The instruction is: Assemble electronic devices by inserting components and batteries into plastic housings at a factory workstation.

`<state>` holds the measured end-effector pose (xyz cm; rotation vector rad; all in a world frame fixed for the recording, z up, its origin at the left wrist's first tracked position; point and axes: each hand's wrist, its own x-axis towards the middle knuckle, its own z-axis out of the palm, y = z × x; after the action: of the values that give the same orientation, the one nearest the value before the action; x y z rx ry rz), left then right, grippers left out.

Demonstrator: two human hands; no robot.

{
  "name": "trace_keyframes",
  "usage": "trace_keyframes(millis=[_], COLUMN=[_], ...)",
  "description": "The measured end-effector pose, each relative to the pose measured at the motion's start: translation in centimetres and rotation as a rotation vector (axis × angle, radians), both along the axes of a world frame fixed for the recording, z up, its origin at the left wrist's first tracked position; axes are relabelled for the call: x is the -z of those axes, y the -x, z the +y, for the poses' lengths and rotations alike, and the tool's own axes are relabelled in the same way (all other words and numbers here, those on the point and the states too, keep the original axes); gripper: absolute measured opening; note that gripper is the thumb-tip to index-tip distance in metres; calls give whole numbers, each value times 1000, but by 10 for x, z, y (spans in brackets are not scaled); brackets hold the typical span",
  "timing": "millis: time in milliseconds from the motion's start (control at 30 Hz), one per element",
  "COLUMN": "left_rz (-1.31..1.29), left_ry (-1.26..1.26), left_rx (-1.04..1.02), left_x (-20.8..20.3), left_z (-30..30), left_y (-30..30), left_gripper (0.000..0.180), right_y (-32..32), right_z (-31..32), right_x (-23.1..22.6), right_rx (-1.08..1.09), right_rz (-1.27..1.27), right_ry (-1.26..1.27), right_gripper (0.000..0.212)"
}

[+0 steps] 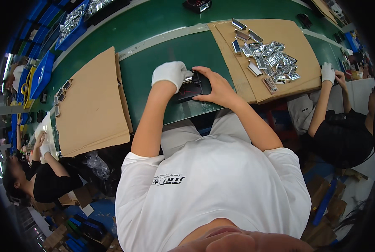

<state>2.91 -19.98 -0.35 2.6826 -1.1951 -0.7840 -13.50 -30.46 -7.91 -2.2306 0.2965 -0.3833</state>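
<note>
A black, open-topped plastic housing (196, 90) lies on the green table in front of me, with thin red wires inside. My right hand (218, 88), bare, grips its right side, the fingertips at the far edge and the thumb at the near edge. In a white glove, my left hand (169, 75) is closed over the far left part of the housing. Its fingers are on a shiny silver metal piece (188, 75) at the housing; the glove hides much of this piece.
Right of me, cardboard (296, 38) bears a pile of chromed metal parts (275, 61). Another cardboard sheet (95, 105) on the left has several small parts along its edge. A black unit (197, 5) sits at the far side. Co-workers sit on both sides.
</note>
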Motion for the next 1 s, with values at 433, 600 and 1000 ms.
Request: trace_keyframes(millis=[433,600,1000], left_rz=[-106,-227,-241], left_ry=[970,797,769], left_rx=[-414,-177,-138], left_x=[92,97,103], left_z=[35,26,22], left_y=[-17,-16,-19], left_gripper=[22,18,17], right_y=[-99,-103,-107], right_z=[-20,-12,-11], right_x=[20,48,56], right_rx=[-4,-35,-4], right_rz=[-207,-107,-58], right_ry=[43,434,463], right_gripper=[69,51,45])
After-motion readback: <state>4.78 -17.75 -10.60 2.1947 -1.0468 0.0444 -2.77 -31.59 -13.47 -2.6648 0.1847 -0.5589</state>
